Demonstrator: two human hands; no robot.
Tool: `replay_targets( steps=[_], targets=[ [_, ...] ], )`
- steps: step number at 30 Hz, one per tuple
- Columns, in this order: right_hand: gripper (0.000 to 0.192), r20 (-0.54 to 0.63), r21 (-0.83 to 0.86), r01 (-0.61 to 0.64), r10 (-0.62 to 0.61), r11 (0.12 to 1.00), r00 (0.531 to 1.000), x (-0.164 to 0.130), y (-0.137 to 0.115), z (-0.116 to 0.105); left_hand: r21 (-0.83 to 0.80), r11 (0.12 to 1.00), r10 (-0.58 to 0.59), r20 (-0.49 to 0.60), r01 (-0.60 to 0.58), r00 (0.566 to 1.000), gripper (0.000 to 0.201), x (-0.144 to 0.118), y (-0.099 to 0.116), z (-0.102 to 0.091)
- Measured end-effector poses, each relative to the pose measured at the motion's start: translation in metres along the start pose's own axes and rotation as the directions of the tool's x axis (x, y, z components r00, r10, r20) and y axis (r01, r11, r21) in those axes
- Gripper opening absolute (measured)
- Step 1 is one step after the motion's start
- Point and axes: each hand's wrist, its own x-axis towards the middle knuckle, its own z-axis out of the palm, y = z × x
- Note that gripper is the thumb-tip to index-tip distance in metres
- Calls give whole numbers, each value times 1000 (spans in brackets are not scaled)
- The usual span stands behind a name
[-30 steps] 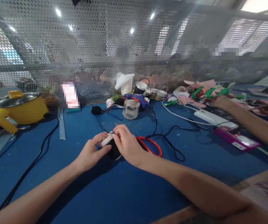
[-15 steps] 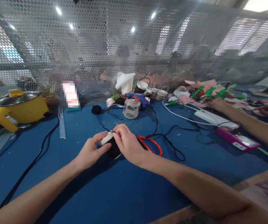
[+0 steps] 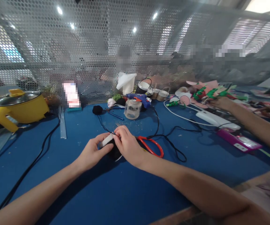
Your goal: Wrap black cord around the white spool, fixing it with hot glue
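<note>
A blue tabletop (image 3: 196, 162) is bounded at its far edge by a mesh screen (image 3: 102, 47). A yellow pot (image 3: 22, 107) stands at the far left corner. Red scissors (image 3: 152, 147) lie just right of the hands. A jar (image 3: 132, 109) stands near the far edge. At the tabletop's middle, a black spool (image 3: 113, 152) with white ends is clasped between the left hand (image 3: 91, 153) and right hand (image 3: 129, 145), fingers closed around it. A black thread (image 3: 102, 123) runs from the spool toward the far edge.

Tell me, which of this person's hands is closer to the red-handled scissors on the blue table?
The right hand: it lies just left of the red-handled scissors, seemingly touching the near handle. The left hand sits farther left, beyond the black spool both hands grip.
</note>
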Motion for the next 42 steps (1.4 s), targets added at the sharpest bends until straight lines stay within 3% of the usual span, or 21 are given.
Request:
replay_targets(
  steps=[16, 20, 25, 29, 31, 37, 42],
  targets=[
    [12, -31, -150, 100, -106, 984, 994, -6, -9, 5, -39, 999, 14, -46, -15, 999, 24, -4, 5, 2],
    [10, -50, -91, 111, -116, 990, 992, -4, -9, 3, -26, 998, 51, -36, -51, 998, 20, -4, 7, 2],
    [7, -65, 118, 68, -61, 991, 996, 3, -4, -5, -21, 993, 112, -48, -113, 993, 13, -5, 6, 2],
    [11, 78, 289, -148, 131, 946, 988, 21, -1, -13, -30, 995, 89, -63, -91, 994, 9, -7, 4, 3],
    [13, 163, 314, -213, 168, 925, 972, 36, -1, -15, -20, 996, 88, -64, -89, 994, 9, -7, 5, 3],
    [11, 261, 150, -147, 104, 978, 960, 92, -21, 0, 1, 991, 137, -38, -137, 990, 10, -8, 8, 5],
    [15, 391, 9, -53, 45, 999, 919, 110, -42, 26, -35, 990, 136, -35, -137, 990, 9, -10, 4, 7]
  ],
)
